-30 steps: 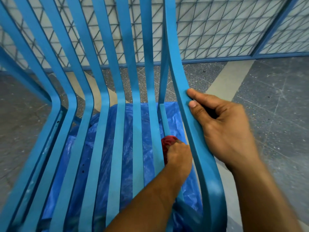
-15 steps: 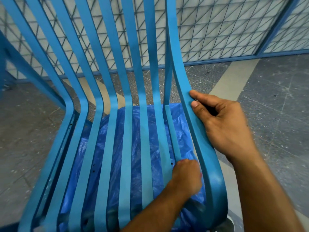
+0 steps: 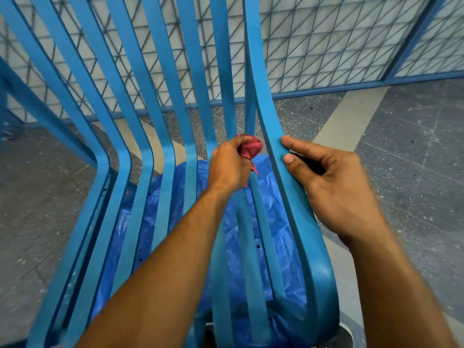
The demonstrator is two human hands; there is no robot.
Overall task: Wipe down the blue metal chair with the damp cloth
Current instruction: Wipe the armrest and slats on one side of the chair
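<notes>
Blue chair (image 3: 260,84) slats run upward; left hand (image 3: 229,164) grips cloth (image 3: 252,148)

1. a crumpled blue plastic sheet (image 3: 281,237) lies on the floor.
2. grey speckled floor (image 3: 414,151), crossed by a beige strip (image 3: 346,119).
3. a wire mesh panel (image 3: 326,41) in a blue frame (image 3: 411,38) stands at the far edge of the floor.
</notes>
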